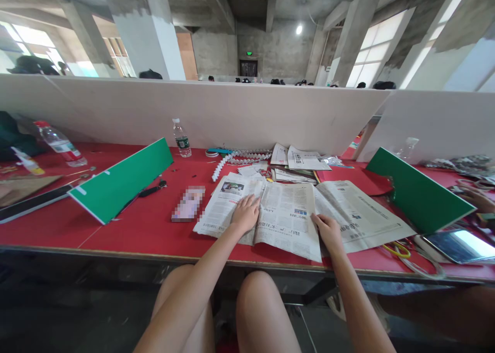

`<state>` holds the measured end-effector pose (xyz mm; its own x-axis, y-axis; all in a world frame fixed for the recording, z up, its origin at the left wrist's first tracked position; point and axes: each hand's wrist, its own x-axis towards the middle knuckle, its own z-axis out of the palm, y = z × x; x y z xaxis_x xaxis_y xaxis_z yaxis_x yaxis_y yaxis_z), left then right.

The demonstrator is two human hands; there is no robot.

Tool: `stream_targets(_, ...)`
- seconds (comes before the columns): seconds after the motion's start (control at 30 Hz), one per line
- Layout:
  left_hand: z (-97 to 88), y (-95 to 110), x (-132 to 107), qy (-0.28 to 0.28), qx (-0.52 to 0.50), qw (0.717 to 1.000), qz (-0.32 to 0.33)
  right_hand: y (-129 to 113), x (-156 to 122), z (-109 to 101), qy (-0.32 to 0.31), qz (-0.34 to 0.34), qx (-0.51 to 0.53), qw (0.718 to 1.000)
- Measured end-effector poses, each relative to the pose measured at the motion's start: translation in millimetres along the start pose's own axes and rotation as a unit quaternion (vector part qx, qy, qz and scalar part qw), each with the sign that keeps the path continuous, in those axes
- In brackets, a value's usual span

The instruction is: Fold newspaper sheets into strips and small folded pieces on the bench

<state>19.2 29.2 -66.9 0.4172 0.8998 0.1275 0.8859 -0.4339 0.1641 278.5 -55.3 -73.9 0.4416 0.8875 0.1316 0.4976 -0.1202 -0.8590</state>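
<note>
An opened newspaper (288, 213) lies spread on the red table (147, 224) in front of me. My left hand (245, 213) rests flat on its left page, fingers stretched out and pressing the paper down. On the right part of the middle page my right hand (328, 230) lies with fingers curled slightly against the sheet, near the fold. Neither hand lifts the paper. My bare knees show below the table edge.
More folded newspapers (297, 159) and a white folded paper chain (232, 159) lie behind. Green boards stand at the left (121, 182) and right (417, 195). A water bottle (181, 139), keys (152, 189), a phone (460, 244), yellow scissors (394, 250); another person's hand (477, 198) at far right.
</note>
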Motion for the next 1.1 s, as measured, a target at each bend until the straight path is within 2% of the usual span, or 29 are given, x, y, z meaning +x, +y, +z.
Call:
stream_targets(0.27,-2.4,0,-1,-0.012,0.0,1.0,-0.002,0,0,-1,0.022,0.021,0.005,1.0)
stream_targets(0.47,7.2,-2,4,0.005,0.0,1.0,-0.01,0,1,-2,0.03,0.013,0.005,0.999)
stream_targets(0.63,12.4,-1,15,0.046,0.023,0.998,-0.021,-1,1,-1,-0.021,0.049,0.076,0.996)
stream_targets(0.73,7.5,3,18,0.074,0.037,0.996,-0.023,1,-1,0,-0.061,0.062,0.098,0.991)
stream_targets(0.8,2.0,7,17,0.08,0.04,0.996,-0.023,3,0,1,-0.061,0.049,0.093,0.993)
stream_targets(0.93,-3.9,10,10,0.045,0.033,0.998,-0.015,9,2,1,-0.032,0.006,0.037,0.999)
stream_targets(1.1,4.6,3,-1,0.006,0.011,1.0,-0.02,9,4,0,-0.006,-0.011,-0.01,1.0)
